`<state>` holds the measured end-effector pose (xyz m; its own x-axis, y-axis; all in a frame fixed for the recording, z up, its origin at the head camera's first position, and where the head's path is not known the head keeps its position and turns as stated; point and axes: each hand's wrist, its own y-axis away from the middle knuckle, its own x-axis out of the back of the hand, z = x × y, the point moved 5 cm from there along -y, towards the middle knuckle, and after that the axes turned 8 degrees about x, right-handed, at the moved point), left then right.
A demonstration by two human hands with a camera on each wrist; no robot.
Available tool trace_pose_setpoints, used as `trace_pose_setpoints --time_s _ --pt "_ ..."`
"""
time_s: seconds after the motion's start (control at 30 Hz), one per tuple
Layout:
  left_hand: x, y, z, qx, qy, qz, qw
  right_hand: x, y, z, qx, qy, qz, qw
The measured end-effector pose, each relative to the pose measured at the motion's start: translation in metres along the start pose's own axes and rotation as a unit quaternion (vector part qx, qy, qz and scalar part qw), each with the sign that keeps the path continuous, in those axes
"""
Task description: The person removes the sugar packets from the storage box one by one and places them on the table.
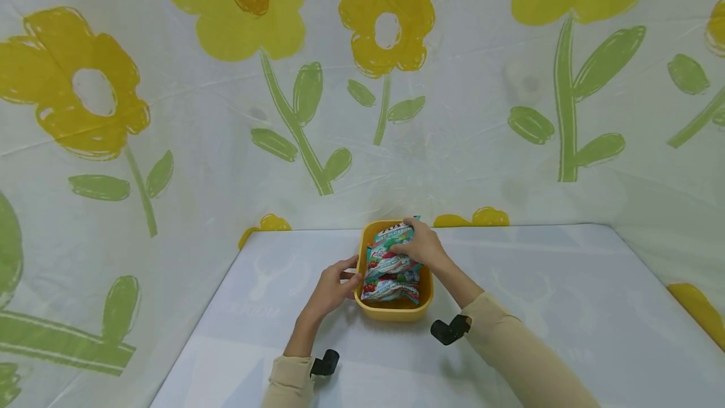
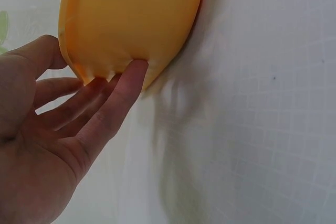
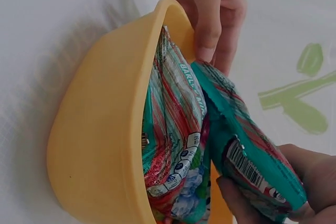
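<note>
A yellow plastic tub point(image 1: 394, 314) stands on the white table. My left hand point(image 1: 333, 286) holds its left side, with the thumb at the rim and the fingers against the outer wall, as the left wrist view shows point(image 2: 79, 129). My right hand point(image 1: 421, 245) grips a shiny teal and red packet point(image 3: 252, 153) at one end. That packet is tilted, its other end leaning at the tub's mouth. More teal and red packets point(image 3: 176, 114) with printed lettering lie inside the tub. The fingertips behind the gripped packet are partly hidden.
The white table point(image 1: 544, 288) carries faint printed patterns. Behind it and at the sides hangs a pale curtain point(image 1: 453, 112) with large yellow flowers and green leaves. Black camera mounts point(image 1: 450, 330) stick out from both wrists, close to the tub's front.
</note>
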<state>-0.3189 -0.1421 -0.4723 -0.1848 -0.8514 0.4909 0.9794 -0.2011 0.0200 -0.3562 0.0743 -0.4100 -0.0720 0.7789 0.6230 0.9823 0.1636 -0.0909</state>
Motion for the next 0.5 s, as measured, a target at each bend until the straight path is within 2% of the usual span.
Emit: trace_pose_setpoints --time_s 0.27,0.5 --pt "0.000 -0.001 -0.001 0.002 0.004 0.000 1.0000 0.001 -0.002 0.005 0.001 -0.074 0.013 0.997" --pt "0.000 -0.001 -0.001 0.000 0.007 -0.001 1.0000 0.000 -0.001 0.012 -0.022 -0.167 0.016 0.986"
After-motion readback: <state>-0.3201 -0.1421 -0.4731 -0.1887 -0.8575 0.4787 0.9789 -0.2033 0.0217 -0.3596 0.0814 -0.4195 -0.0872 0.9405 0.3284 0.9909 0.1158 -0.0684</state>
